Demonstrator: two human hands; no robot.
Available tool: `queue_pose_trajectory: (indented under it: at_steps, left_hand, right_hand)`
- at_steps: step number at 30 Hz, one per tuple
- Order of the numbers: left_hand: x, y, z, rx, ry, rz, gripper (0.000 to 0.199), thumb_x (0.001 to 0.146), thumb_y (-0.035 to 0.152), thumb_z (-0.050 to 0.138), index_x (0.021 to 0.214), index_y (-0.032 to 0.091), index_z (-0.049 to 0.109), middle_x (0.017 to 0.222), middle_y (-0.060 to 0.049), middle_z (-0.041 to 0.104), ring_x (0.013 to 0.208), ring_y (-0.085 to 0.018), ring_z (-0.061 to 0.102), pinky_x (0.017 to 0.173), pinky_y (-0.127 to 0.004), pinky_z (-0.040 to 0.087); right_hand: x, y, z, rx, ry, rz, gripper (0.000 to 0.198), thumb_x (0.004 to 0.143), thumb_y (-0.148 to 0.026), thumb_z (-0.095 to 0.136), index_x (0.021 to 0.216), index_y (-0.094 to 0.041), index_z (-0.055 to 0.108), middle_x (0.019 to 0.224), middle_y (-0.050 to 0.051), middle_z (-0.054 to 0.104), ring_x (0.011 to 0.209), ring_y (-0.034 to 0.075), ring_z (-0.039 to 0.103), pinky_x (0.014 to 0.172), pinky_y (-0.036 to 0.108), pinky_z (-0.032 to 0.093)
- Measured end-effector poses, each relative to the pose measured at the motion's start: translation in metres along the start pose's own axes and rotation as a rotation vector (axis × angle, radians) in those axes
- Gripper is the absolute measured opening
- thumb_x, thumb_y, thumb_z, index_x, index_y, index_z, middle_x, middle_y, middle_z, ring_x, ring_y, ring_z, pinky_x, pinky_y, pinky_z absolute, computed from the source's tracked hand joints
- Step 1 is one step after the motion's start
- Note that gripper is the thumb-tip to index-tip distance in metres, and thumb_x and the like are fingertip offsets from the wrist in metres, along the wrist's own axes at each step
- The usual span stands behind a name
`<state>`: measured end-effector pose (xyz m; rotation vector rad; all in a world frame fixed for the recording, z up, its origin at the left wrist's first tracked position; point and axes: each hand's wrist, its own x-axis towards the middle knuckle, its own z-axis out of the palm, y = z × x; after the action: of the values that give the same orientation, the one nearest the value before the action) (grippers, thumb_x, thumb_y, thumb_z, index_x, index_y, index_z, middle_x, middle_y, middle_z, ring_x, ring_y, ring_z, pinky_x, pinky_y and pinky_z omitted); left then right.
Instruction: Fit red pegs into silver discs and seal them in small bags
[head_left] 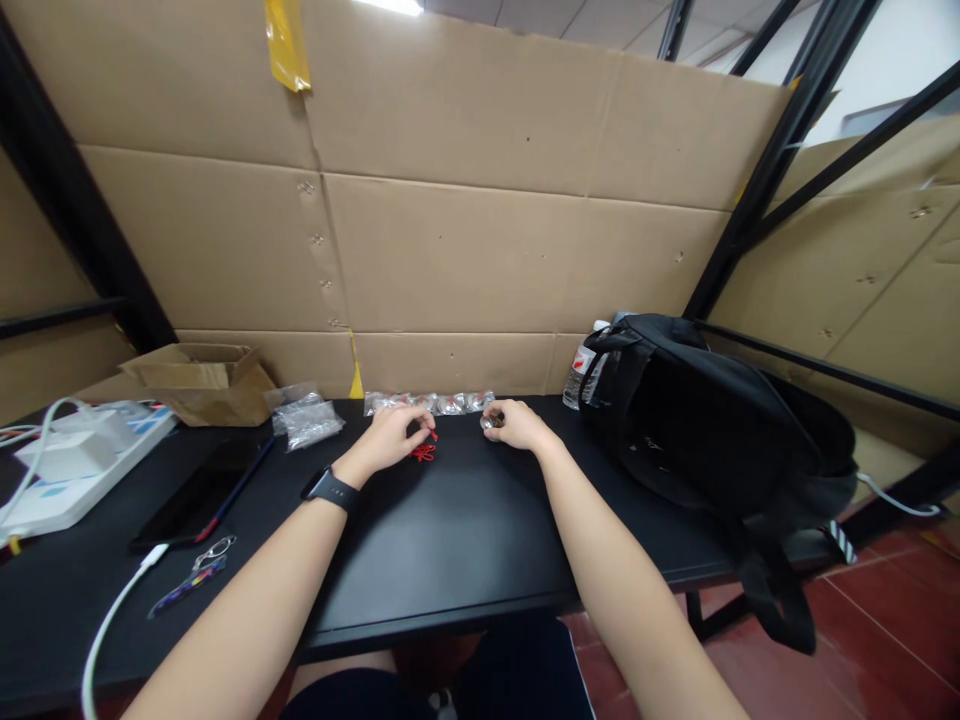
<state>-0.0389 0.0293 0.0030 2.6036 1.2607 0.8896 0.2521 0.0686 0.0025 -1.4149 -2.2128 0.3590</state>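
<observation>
My left hand (388, 437), with a dark watch at the wrist, pinches the end of a thin red cord (424, 453). The rest of that cord lies bunched on the black table (457, 530) just under the fingers. To the right, the fingers of my right hand (519, 425) are closed around a small shiny round thing (491, 421), clear and partly brown; its kind is too small to make out. Behind both hands, a row of small clear plastic packets (450, 403) with shiny contents and red bits runs along the cardboard wall.
A black backpack (697, 420) and a water bottle (581, 375) stand on the right. Leftward are a stack of clear bags (307, 420), an open cardboard box (217, 385), a phone (199, 490), a keychain (191, 585) and a white power strip (97, 480) with cables.
</observation>
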Motion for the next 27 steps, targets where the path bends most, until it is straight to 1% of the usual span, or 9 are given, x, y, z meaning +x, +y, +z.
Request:
queue_pose_trajectory:
  at_steps: [4,6,10,13,15,17,21,24,27]
  left_hand:
    - [0.002,0.018,0.01,-0.035,-0.022,0.062,0.032,0.086,0.024,0.061,0.118,0.027,0.061,0.101,-0.001,0.072,0.101,-0.022,0.064,0.094,-0.036,0.043]
    - [0.001,0.026,0.017,0.009,-0.023,0.053,0.039,0.084,0.024,0.065,0.122,0.029,0.059,0.11,-0.003,0.07,0.108,-0.024,0.06,0.098,-0.039,0.041]
    - [-0.001,0.034,0.032,0.151,-0.045,0.029,0.026,0.085,0.031,0.068,0.112,0.028,0.066,0.119,-0.005,0.067,0.116,-0.029,0.052,0.098,-0.045,0.036]
    - [-0.001,0.036,0.039,0.208,-0.067,0.003,0.01,0.09,0.028,0.063,0.096,0.027,0.071,0.115,-0.006,0.067,0.114,-0.029,0.05,0.095,-0.044,0.034]
    - [-0.001,0.037,0.041,0.218,-0.069,-0.022,0.013,0.092,0.026,0.061,0.084,0.025,0.071,0.11,-0.006,0.068,0.112,-0.028,0.049,0.093,-0.043,0.033]
    - [0.0,0.037,0.041,0.198,-0.064,-0.04,0.016,0.093,0.027,0.06,0.08,0.024,0.069,0.104,-0.005,0.069,0.11,-0.027,0.05,0.093,-0.042,0.032]
    - [0.004,0.038,0.035,0.097,0.03,-0.136,0.012,0.095,0.027,0.057,0.09,0.026,0.068,0.095,-0.002,0.072,0.105,-0.025,0.056,0.095,-0.043,0.032]
    - [0.007,0.038,0.026,0.008,0.15,-0.205,0.011,0.094,0.031,0.06,0.092,0.026,0.069,0.097,-0.001,0.074,0.103,-0.025,0.06,0.098,-0.045,0.033]
    - [0.007,0.038,0.018,-0.066,0.253,-0.225,0.01,0.089,0.033,0.066,0.086,0.025,0.071,0.099,-0.002,0.075,0.106,-0.026,0.061,0.099,-0.045,0.037]
  right_hand:
    - [-0.002,-0.003,-0.002,-0.002,-0.006,-0.001,0.028,0.068,-0.024,0.082,0.094,-0.026,0.074,0.094,0.002,0.075,0.083,0.019,0.068,0.076,0.026,0.048]
    - [-0.002,-0.004,-0.003,-0.001,-0.008,-0.002,0.028,0.068,-0.023,0.082,0.095,-0.026,0.074,0.093,0.002,0.075,0.08,0.018,0.067,0.074,0.025,0.048]
    - [-0.003,-0.006,-0.004,-0.001,-0.012,-0.007,0.03,0.066,-0.022,0.083,0.094,-0.027,0.075,0.089,0.001,0.075,0.076,0.017,0.066,0.072,0.025,0.047]
    - [-0.002,-0.007,-0.004,0.01,-0.016,-0.028,0.031,0.065,-0.021,0.083,0.095,-0.027,0.075,0.088,0.0,0.074,0.074,0.017,0.067,0.072,0.025,0.047]
    - [-0.002,-0.006,-0.003,0.049,-0.017,-0.048,0.032,0.065,-0.02,0.083,0.096,-0.026,0.075,0.088,0.0,0.074,0.072,0.016,0.067,0.071,0.024,0.048]
    - [-0.001,-0.007,-0.002,0.126,-0.023,-0.063,0.033,0.067,-0.019,0.081,0.099,-0.024,0.075,0.087,0.0,0.073,0.069,0.014,0.066,0.068,0.024,0.048]
    - [0.0,-0.014,0.001,0.392,-0.03,-0.089,0.042,0.071,-0.022,0.078,0.112,-0.019,0.07,0.089,0.003,0.073,0.064,0.013,0.065,0.06,0.023,0.05]
    - [-0.001,-0.026,0.002,0.595,-0.032,-0.154,0.049,0.069,-0.026,0.079,0.116,-0.019,0.068,0.104,0.007,0.073,0.074,0.015,0.068,0.059,0.023,0.052]
    - [-0.004,-0.039,0.003,0.728,-0.049,-0.219,0.051,0.067,-0.027,0.081,0.116,-0.021,0.068,0.115,0.008,0.071,0.086,0.018,0.07,0.066,0.024,0.054]
